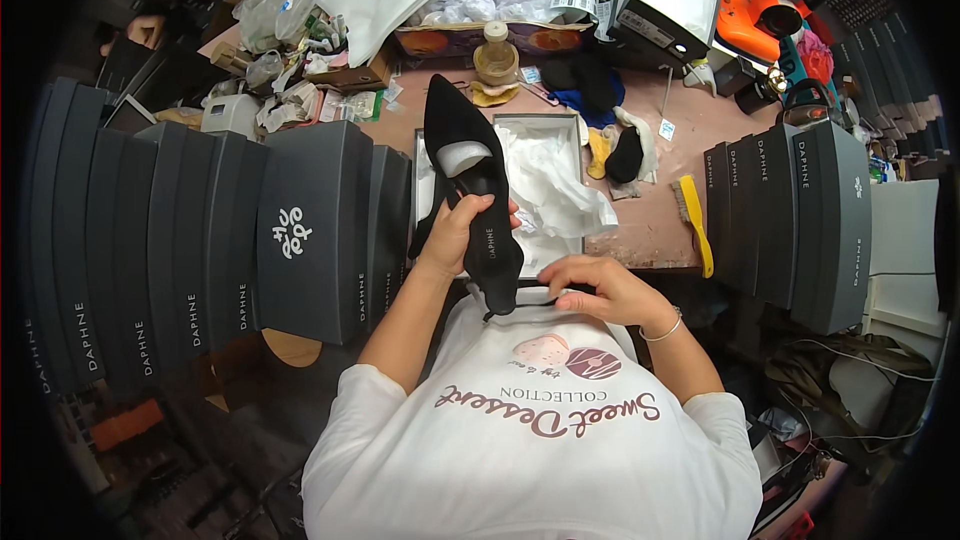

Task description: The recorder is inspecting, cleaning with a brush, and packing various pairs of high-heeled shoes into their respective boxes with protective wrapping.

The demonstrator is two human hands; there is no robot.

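Your right hand (605, 292), at about 5 o'clock of the shoe, closes its fingertips on the thin black strap (520, 306) near your chest, keeping it taut. Your left hand (455, 232) grips the black pointed shoe (470, 180) mid-body, toe tilted toward 11 o'clock, so the heel end faces you. Beyond, at 12 o'clock, the open box (575, 130) lies on the surface (650, 225), white tissue paper (550, 180) spread inside, ready to cushion it.
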